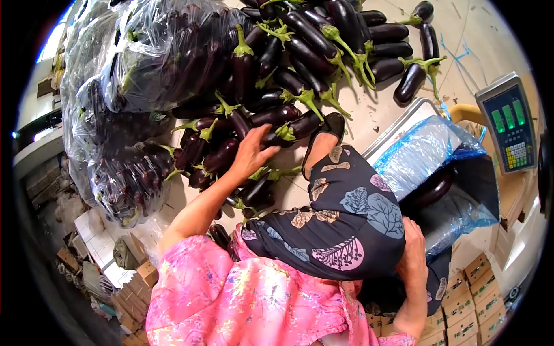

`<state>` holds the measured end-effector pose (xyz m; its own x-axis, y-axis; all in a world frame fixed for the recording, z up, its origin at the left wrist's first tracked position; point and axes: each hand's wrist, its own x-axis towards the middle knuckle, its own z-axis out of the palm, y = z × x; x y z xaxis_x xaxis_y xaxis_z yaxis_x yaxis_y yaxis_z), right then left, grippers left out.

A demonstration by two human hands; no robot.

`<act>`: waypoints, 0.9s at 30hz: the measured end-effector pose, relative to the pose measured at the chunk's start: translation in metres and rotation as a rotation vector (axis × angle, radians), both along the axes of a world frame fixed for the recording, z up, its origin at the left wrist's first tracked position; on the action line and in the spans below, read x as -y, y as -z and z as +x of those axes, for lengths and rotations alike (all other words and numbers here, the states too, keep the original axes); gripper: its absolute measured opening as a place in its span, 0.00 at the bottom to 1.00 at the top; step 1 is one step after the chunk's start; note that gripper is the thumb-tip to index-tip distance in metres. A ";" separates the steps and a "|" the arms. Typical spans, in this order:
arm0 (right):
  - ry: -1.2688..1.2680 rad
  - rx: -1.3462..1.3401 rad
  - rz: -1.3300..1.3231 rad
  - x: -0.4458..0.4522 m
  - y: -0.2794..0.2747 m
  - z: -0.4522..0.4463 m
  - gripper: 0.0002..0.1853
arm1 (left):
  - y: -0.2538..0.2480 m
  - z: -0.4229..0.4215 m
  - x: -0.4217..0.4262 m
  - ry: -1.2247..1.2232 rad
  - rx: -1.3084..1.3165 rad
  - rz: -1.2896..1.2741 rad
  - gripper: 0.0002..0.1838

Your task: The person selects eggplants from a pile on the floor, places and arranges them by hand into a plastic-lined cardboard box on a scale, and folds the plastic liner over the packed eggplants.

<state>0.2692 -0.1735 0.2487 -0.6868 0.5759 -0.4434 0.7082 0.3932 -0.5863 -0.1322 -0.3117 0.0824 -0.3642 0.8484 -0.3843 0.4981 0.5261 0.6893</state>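
Observation:
My left hand (254, 153) is over the pile of eggplants, its fingers spread and curving above a dark purple eggplant (281, 115). Whether the fingertips touch it I cannot tell. Another eggplant (304, 125) with a green stem lies just beyond them. My right hand (412, 251) is beside my right knee, close to the blue-edged plastic bag; its fingers are mostly hidden. An eggplant (434, 187) lies inside the open bag (412, 154), which is spread over a dark container.
Clear plastic bags full of eggplants (167, 63) stand at the upper left. A digital scale display (506, 124) is at the right, its metal platform (398, 130) partly under the bag. More loose eggplants (389, 49) cover the floor ahead. Stacked cardboard boxes (467, 305) sit at the lower right.

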 end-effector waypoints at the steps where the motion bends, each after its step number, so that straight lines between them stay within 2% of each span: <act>1: 0.006 -0.003 0.010 0.001 0.001 0.001 0.28 | 0.016 0.004 -0.009 0.030 -0.100 0.051 0.35; 3: 0.005 0.047 0.006 0.002 -0.001 0.000 0.29 | 0.035 0.007 -0.025 0.040 -0.087 0.066 0.32; 4: 0.004 0.072 0.004 0.002 -0.001 -0.001 0.30 | 0.040 0.003 -0.034 -0.066 0.213 0.006 0.27; 5: 0.009 0.079 0.007 0.001 -0.002 -0.002 0.30 | 0.042 -0.002 -0.038 -0.320 0.583 -0.138 0.25; 7: 0.024 0.092 0.006 0.002 -0.002 -0.004 0.31 | 0.050 -0.026 -0.042 -0.323 0.550 -0.037 0.24; 8: 0.015 0.050 0.046 0.003 -0.001 -0.003 0.32 | 0.051 -0.036 -0.048 -0.184 0.243 -0.054 0.21; 9: 0.004 0.008 0.087 0.005 -0.001 -0.003 0.32 | 0.069 -0.043 -0.047 -0.113 0.110 0.049 0.22; 11: -0.013 -0.037 0.118 0.006 -0.001 -0.003 0.32 | 0.072 -0.047 -0.060 0.387 -0.389 0.184 0.30; 13: -0.017 -0.043 0.106 0.006 -0.002 -0.004 0.32 | 0.069 -0.031 -0.078 0.733 -0.548 0.015 0.35; 14: -0.018 -0.048 0.103 0.006 -0.003 -0.004 0.32 | 0.080 -0.022 -0.080 0.812 -0.710 0.029 0.34; 15: -0.017 -0.060 0.105 0.007 0.000 -0.004 0.32 | 0.081 -0.020 -0.090 0.841 -0.746 -0.005 0.30; 17: -0.014 -0.073 0.115 0.009 0.001 -0.004 0.31 | 0.083 -0.016 -0.110 0.915 -0.778 -0.250 0.28; 20: -0.020 -0.050 0.138 0.008 -0.002 -0.007 0.30 | 0.086 -0.010 -0.115 1.009 -0.839 -0.247 0.27; 24: -0.012 -0.004 0.150 0.006 -0.003 -0.004 0.25 | 0.062 -0.017 -0.097 0.762 -0.640 -0.269 0.31; 27: -0.002 0.086 0.086 0.006 -0.003 -0.007 0.23 | 0.017 -0.047 -0.093 0.534 -0.557 -0.120 0.33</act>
